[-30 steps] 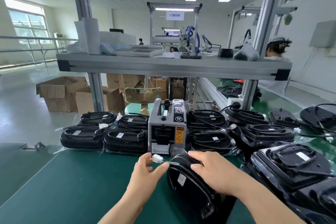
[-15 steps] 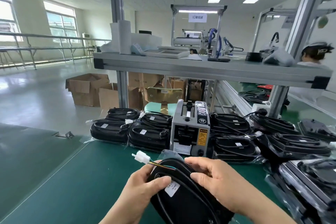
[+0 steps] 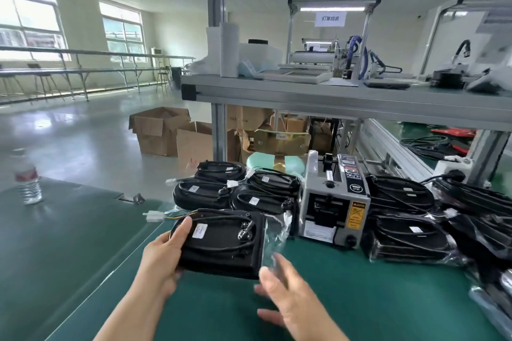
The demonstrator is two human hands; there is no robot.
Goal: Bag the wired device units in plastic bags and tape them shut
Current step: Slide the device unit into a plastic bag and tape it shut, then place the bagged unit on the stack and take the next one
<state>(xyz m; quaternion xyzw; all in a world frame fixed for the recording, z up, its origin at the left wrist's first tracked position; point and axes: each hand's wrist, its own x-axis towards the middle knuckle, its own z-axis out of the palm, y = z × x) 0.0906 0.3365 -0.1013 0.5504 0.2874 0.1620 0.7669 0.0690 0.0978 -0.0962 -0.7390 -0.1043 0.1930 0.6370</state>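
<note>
Our left hand (image 3: 163, 260) gripped the device unit (image 3: 221, 241) above the bench (image 3: 83, 243), our right hand (image 3: 288, 293) slack beside its plastic bag (image 3: 277, 232). It seemed rigid under slippery film, best held by the casing edges.

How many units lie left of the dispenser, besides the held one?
4: rear-left unit, rear-right unit, front-left unit, front-right unit, all beyond the held unit. Others may hide beneath.

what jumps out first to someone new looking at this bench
The black wired unit in its clear bag sits centre front, gripped by the left hand, the right hand open beside it. Behind it stands the grey tape dispenser, flanked by piles of bagged units.
</note>
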